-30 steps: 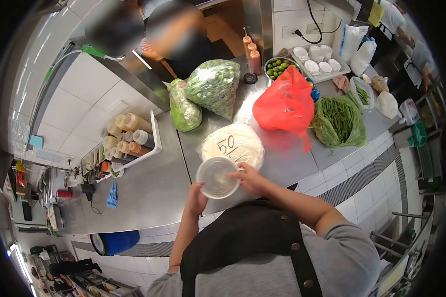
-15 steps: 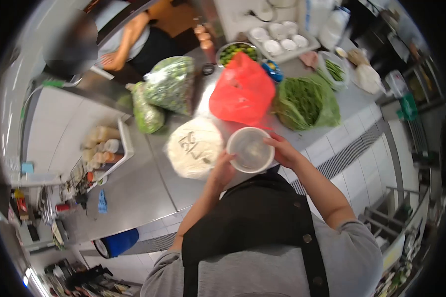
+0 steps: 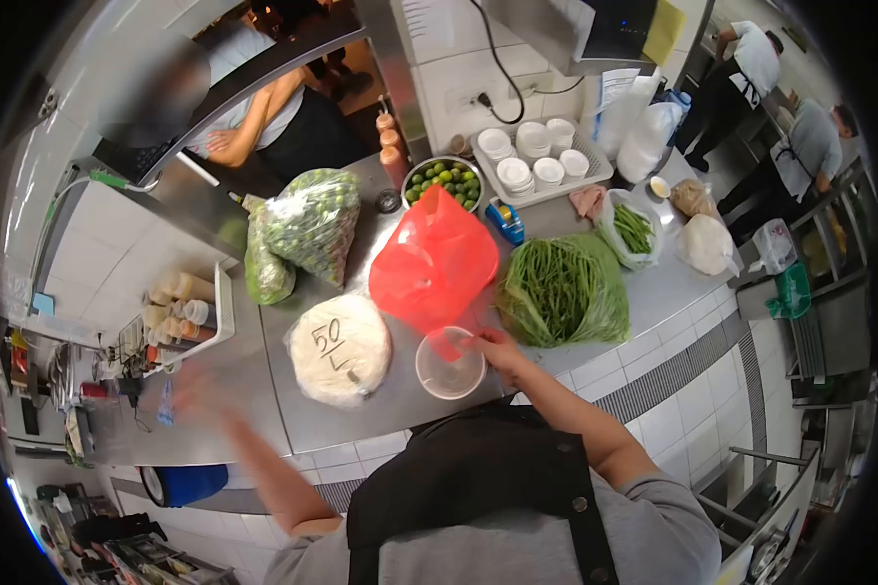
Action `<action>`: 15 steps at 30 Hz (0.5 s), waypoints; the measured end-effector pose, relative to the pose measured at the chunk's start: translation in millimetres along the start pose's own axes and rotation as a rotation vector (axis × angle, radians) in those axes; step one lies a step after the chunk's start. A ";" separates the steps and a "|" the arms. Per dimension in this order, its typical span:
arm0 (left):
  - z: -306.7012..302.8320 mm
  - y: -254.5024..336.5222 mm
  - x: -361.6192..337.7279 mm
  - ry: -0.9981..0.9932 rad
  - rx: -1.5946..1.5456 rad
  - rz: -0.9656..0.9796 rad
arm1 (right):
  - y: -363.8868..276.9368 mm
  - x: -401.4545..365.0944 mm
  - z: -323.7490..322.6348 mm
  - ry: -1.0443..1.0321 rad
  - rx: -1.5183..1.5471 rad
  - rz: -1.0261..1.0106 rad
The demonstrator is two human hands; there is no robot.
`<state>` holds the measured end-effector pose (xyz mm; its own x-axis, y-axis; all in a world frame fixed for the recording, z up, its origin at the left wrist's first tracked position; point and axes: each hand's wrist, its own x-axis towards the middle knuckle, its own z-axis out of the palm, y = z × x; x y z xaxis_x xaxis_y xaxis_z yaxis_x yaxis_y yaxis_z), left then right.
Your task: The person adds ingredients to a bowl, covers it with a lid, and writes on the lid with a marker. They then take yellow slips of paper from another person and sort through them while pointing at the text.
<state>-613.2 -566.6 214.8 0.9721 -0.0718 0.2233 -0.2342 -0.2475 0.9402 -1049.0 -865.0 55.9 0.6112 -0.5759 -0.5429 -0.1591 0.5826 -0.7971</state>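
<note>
A round translucent plastic tub (image 3: 450, 369) stands at the counter's near edge. My right hand (image 3: 498, 352) is closed on its right rim. A red plastic bag (image 3: 433, 261) lies just beyond, with a corner hanging into the tub. Far to the left, my left hand (image 3: 193, 395) is smeared by motion over the counter, near a small blue item (image 3: 165, 402); its fingers cannot be made out. Between the hands sits a wrapped round white stack (image 3: 339, 351) marked "50".
Across the steel counter (image 3: 234, 429) are bags of green vegetables (image 3: 314, 219), a green bag of long beans (image 3: 564, 291), a bowl of limes (image 3: 444, 183), a tape dispenser (image 3: 505, 221) and a tray of white cups (image 3: 541, 161). A person (image 3: 254, 127) stands behind the counter.
My left hand has let go of the tub and swung far left. My right hand still holds the tub's rim. The view has shifted, showing more of the far side.
</note>
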 end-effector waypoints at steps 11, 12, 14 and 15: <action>80.8 114.9 -132.4 0.319 -0.198 0.462 | -89.9 11.2 -29.5 -0.120 -0.656 -0.308; 105.5 92.8 -150.0 0.047 -0.295 0.255 | -121.8 5.3 -37.8 -0.171 -0.670 -0.358; 153.0 78.6 -196.1 -0.260 -0.453 0.084 | -196.8 -4.5 -55.2 0.128 -0.698 -0.684; 169.9 102.6 -223.9 -0.390 -0.506 -0.053 | -232.1 -10.0 -58.5 0.440 -0.620 -0.876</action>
<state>-857.0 -740.1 217.6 0.8841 -0.4415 0.1528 -0.0589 0.2192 0.9739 -1063.5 -1027.9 230.9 0.3974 -0.8632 0.3114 -0.2419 -0.4259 -0.8719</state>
